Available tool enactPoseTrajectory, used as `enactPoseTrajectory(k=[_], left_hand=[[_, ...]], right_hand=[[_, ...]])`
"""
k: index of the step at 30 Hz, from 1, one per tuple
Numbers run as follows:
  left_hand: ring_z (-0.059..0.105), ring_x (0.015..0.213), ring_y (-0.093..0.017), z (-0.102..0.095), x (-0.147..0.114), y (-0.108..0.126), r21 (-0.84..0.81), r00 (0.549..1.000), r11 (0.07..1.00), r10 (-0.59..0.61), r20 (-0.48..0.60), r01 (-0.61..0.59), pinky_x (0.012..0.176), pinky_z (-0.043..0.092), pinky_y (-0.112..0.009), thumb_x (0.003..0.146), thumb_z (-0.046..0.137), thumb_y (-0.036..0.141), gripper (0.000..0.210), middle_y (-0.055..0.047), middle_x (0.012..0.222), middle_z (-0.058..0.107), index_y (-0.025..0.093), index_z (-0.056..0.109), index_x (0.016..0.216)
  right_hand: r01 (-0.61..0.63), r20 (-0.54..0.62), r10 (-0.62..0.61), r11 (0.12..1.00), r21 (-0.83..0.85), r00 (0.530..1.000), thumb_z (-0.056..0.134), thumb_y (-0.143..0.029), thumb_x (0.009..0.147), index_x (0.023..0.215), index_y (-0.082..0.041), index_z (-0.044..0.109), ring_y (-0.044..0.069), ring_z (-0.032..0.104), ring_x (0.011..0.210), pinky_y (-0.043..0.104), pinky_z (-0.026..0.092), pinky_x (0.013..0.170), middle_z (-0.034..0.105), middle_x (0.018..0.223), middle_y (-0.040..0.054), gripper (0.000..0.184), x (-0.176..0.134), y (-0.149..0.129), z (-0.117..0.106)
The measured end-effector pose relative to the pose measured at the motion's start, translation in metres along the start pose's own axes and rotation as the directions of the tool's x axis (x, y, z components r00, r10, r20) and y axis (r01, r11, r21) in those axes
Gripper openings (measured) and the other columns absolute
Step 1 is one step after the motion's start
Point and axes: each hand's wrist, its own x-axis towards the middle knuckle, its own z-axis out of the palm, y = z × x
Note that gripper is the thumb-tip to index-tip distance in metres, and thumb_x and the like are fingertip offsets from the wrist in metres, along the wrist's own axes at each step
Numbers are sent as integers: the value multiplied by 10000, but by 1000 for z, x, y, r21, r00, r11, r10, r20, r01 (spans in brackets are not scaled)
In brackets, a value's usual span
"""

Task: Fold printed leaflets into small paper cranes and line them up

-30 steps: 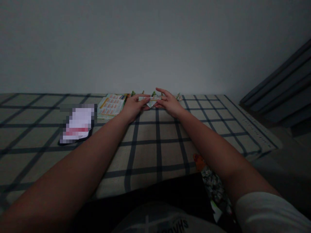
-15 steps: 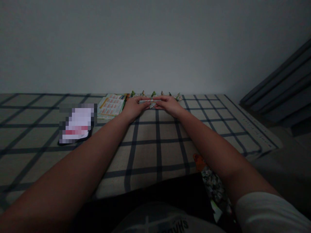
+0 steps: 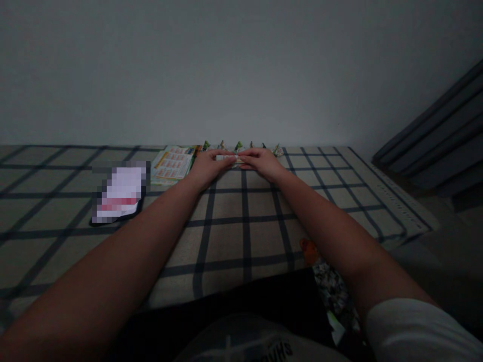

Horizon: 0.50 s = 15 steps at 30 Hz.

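Between my two hands is a narrow strip of printed paper [image 3: 223, 158], rolled or folded flat. My left hand [image 3: 210, 163] grips its left part with thumb and fingers. My right hand [image 3: 262, 161] pinches the right part, its fingertips close to those of the left. Both hands are closed and partly cover the strip. Just behind them stands a row of several small pointed folded-paper pieces [image 3: 238, 146] in green and white. A stack of printed sheets [image 3: 173, 163] lies beside my left hand.
A phone with a blurred screen [image 3: 123, 191] lies on the checked tablecloth [image 3: 226, 241] at left. A grey wall [image 3: 241, 75] rises behind the table. By my right forearm, below the table edge, is a heap of patterned paper-like pieces [image 3: 334, 286]. Dark folded fabric [image 3: 445, 136] stands at right.
The paper strip between my hands has turned or been folded further; it looks paler and less of it hangs below my fingers. My arms have barely moved.
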Motion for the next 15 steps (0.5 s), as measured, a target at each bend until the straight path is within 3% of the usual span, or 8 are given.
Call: enactPoseTrajectory(k=[9, 15], left_hand=[[722, 814, -240, 1, 3, -9, -22, 999, 999, -44, -30, 44, 790, 607, -368, 672, 920, 434, 383, -98, 836, 784, 179, 826, 942], [717, 773, -216, 1, -1, 1, 4, 999, 999, -45, -24, 45, 781, 605, -348, 705, 890, 389, 315, -87, 842, 789, 170, 828, 922]], right_hand=[[-9, -21, 8, 1000, -20, 1000, 796, -104, 804, 865, -153, 773, 115, 720, 822, 298, 642, 879, 785, 936, 44, 82, 2, 4, 0], [-3, -19, 2, 999, -32, 1000, 801, -124, 803, 872, -155, 768, 117, 713, 819, 293, 643, 873, 783, 952, 48, 83, 1, 2, 1]])
